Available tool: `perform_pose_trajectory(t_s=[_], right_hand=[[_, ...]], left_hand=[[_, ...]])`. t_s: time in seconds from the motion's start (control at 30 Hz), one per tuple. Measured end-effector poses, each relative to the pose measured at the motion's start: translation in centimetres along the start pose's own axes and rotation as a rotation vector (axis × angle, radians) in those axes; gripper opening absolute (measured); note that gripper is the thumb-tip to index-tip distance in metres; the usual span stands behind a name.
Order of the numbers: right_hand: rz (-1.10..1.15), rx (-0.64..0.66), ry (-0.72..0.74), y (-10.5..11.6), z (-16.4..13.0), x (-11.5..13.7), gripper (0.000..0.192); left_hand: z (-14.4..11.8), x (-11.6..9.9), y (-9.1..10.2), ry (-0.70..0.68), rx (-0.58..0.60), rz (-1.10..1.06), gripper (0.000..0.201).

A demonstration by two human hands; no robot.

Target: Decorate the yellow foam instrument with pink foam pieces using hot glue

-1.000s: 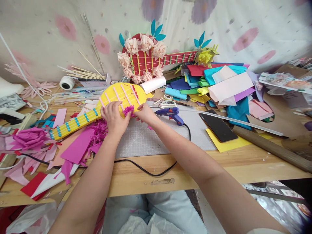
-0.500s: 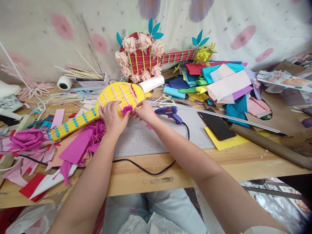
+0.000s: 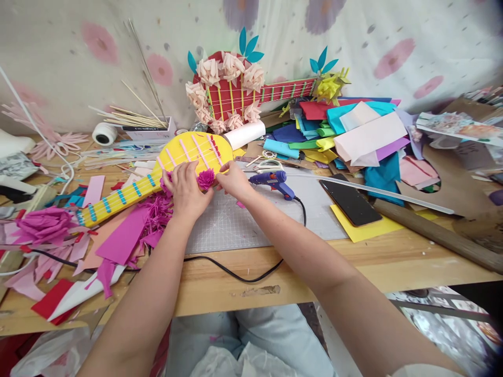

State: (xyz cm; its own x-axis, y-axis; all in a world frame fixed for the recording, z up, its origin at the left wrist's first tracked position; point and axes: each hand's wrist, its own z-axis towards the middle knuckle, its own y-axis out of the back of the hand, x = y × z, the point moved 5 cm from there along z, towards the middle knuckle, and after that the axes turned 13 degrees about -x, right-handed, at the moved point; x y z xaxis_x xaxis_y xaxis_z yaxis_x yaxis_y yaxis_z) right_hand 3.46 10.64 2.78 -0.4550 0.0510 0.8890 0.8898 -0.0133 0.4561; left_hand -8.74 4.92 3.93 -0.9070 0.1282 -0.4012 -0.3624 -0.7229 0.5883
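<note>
A yellow toy guitar (image 3: 184,152) with pink bars, white strings and blue bands on its neck lies slanted before me. A magenta paper flower (image 3: 206,179) sits at the near edge of its body. My left hand (image 3: 187,189) rests over that edge, left of the flower, with its fingers spread and the thumb below the flower. More magenta paper shows beside its fingertips, partly hidden. Right of the flower, my right hand (image 3: 232,180) has its fingers curled closed on the guitar's edge; their tips are partly hidden.
A purple glue gun (image 3: 275,182) lies on the grey cutting mat (image 3: 236,230), its black cord looping to the table edge. A phone (image 3: 349,199) and coloured paper sheets (image 3: 369,131) lie to the right. Behind stands a red guitar (image 3: 231,94) with paper roses. Magenta paper strips (image 3: 126,235) lie left.
My left hand has shifted slightly right and down, its fingers reaching less far over the guitar. More of the magenta flower shows now. My right hand stays at the guitar's edge.
</note>
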Motion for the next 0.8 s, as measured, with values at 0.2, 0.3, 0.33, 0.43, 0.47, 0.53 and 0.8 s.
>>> perform_pose_trajectory(t_s=[0.2,0.3,0.33,0.43,0.47,0.53,0.8], right_hand=[[0.037,0.02,-0.02,-0.2,0.1,0.0,0.02],[0.09,0.046,-0.051,-0.3,0.1,-0.3,0.022],[0.085,0.046,-0.041,-0.3,0.1,-0.4,0.023],[-0.009,0.004,0.114,0.2,0.0,-0.3,0.025],[-0.053,-0.02,0.2,0.4,-0.1,-0.1,0.026],[-0.147,-0.061,0.373,0.6,-0.5,0.3,0.028],[-0.536,-0.071,0.757,0.3,-1.2,2.0,0.037]], left_hand=[[0.0,0.1,-0.2,0.002,-0.001,0.008,0.069],[0.0,0.2,-0.2,0.003,-0.009,0.002,0.068],[0.0,0.2,-0.3,0.001,-0.013,0.0,0.068],[-0.1,0.2,-0.2,-0.004,-0.019,0.002,0.067],[-0.1,0.2,-0.2,-0.005,-0.018,0.003,0.067],[-0.1,0.2,-0.2,-0.009,-0.016,0.004,0.066],[0.0,0.2,-0.1,-0.006,-0.019,0.01,0.063]])
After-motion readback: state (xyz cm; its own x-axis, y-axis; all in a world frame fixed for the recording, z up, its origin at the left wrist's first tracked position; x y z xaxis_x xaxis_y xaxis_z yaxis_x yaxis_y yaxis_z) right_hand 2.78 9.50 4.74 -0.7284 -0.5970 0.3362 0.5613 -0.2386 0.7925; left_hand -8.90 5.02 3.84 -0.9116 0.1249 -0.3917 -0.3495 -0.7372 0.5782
